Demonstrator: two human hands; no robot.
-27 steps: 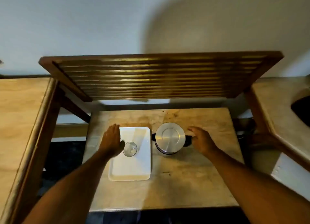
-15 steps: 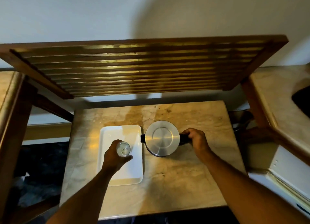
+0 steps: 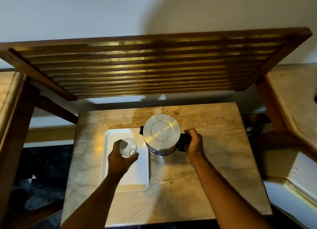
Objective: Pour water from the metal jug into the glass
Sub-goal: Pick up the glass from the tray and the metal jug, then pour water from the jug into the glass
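The metal jug (image 3: 161, 134) has a flat shiny lid and a black handle on its right side. It is lifted a little above the marble table (image 3: 214, 160), and my right hand (image 3: 194, 143) is closed around the handle. A small clear glass (image 3: 128, 147) is held in my left hand (image 3: 120, 158) above the white tray (image 3: 135, 180), just left of the jug and tipped slightly. The jug's black spout points left toward the glass. No water is seen flowing.
A slatted wooden shelf (image 3: 145, 65) overhangs the back of the table. A counter (image 3: 295, 98) lies to the right and another surface (image 3: 8, 95) to the left. Dark floor (image 3: 42, 168) shows left of the table.
My left hand has lifted the glass off the tray. My right hand went from reaching to gripping the jug's handle and has raised the jug.
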